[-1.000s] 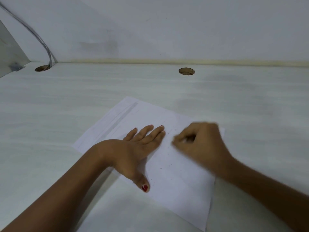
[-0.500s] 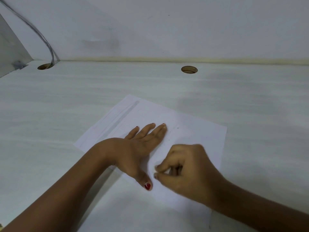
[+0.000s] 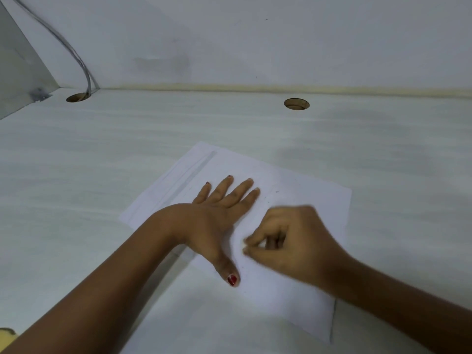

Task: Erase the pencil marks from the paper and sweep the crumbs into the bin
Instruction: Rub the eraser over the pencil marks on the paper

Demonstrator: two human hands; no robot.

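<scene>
At the lower left corner a yellowish thing (image 3: 6,334) just enters the head view, too cut off to name. Up at the far left a grey cable (image 3: 76,56) runs down the wall into a round cable hole (image 3: 78,97) in the pale counter (image 3: 102,162).

The left forearm reaches in from the lower left, and the left hand (image 3: 219,215) lies palm down on the paper (image 3: 314,200). Its fingers (image 3: 222,188) are straight, slightly spread and pointing away, and the thumb, with a red nail, sticks out toward the near side. The flat hand presses on the sheet's left half.

The white sheet lies flat and skewed on the counter in mid view. Faint grey pencil lines (image 3: 196,166) run along its far left edge, beyond the left fingertips and too faint to read.

Just right of the left hand, close but apart from it, the right hand (image 3: 288,241) hovers low over the sheet's middle, blurred. Its fingers (image 3: 260,240) are curled, with thumb and forefinger pinched on a small whitish eraser (image 3: 244,246) that barely shows at their tips. The eraser sits between the two hands, near the left thumb.

A few dark crumbs (image 3: 277,191) dot the paper beyond the right hand. Farther back and to the right, a second round hole (image 3: 296,104) opens in the counter near the wall.
</scene>
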